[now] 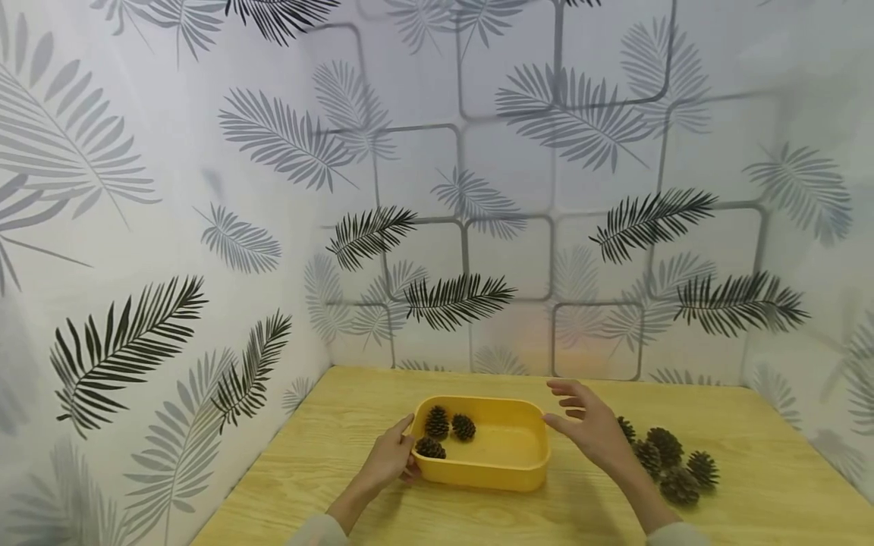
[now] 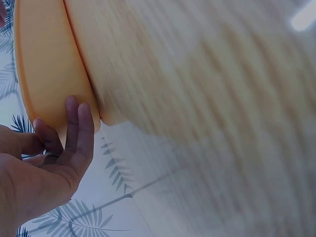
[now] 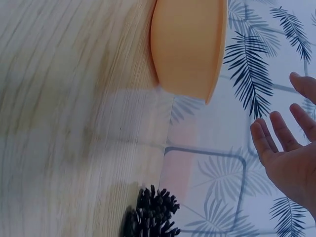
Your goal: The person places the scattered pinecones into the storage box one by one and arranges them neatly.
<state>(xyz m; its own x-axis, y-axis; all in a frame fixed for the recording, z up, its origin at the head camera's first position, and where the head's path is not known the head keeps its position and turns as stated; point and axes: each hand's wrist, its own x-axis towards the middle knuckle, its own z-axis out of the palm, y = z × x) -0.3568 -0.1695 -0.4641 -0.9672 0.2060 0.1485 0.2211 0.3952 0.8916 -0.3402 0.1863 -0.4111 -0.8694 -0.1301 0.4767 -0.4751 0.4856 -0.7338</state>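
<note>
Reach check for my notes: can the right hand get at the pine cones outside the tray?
Likely yes: the right hand holds nothing, and the pine cones lie just right of it, outside the yellow tray, with no wall between. It would probably need to swing right.

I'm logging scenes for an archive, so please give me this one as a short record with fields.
Container: yellow bin, upright on a wood-grain table
Inside it: three pine cones, toward its left end
Outside it: loose pine cones grouped on the table to the right, at least five visible
Left hand: touches the bin's left end
Right hand: near the bin's right end, holding nothing
Backdrop: pale leaf-printed wall
</note>
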